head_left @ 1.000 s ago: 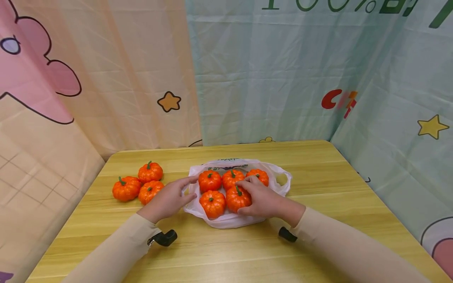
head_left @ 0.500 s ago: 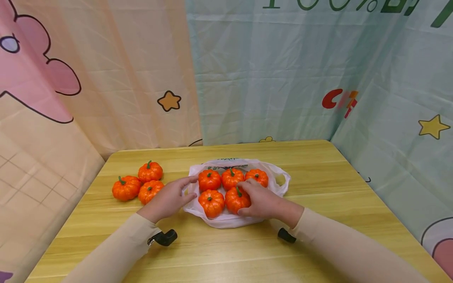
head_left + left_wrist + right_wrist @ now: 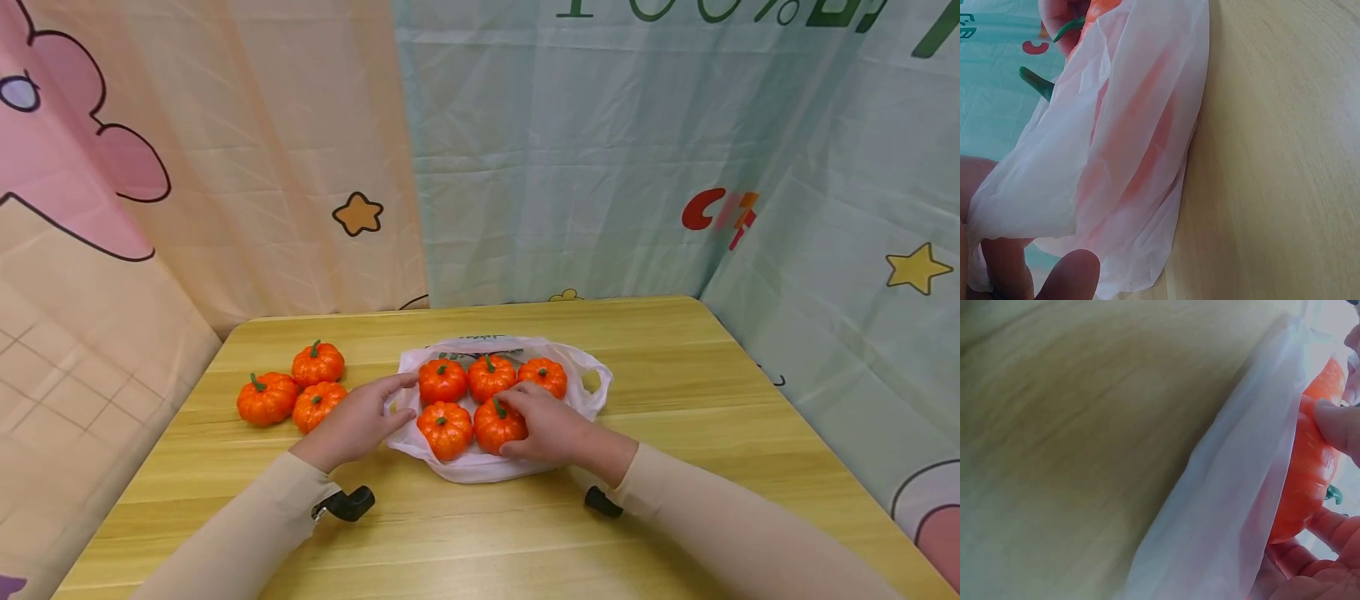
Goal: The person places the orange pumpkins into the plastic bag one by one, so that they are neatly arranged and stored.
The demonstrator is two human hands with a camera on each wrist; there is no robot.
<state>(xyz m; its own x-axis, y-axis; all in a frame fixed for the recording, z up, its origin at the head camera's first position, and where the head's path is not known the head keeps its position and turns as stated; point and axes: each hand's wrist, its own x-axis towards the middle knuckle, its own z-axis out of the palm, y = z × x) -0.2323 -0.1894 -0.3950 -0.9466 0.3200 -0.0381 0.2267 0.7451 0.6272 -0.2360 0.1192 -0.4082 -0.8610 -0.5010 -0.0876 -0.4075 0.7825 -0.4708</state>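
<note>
Pumpkins (image 3: 495,425) are bright orange w/ green stems. Bag (image 3: 480,471) is see-thru white w/ dark print at the back. Table (image 3: 675,375) is yellow wood w/ stripes. Sleeves (image 3: 247,533) are pale tan. Curtains (image 3: 225,167) are pink, peach & light green w/ yellow stars.

Orange pumpkin (image 3: 495,426) w/ green stem, upright in open white plastic bag (image 3: 480,471), front right.
</note>
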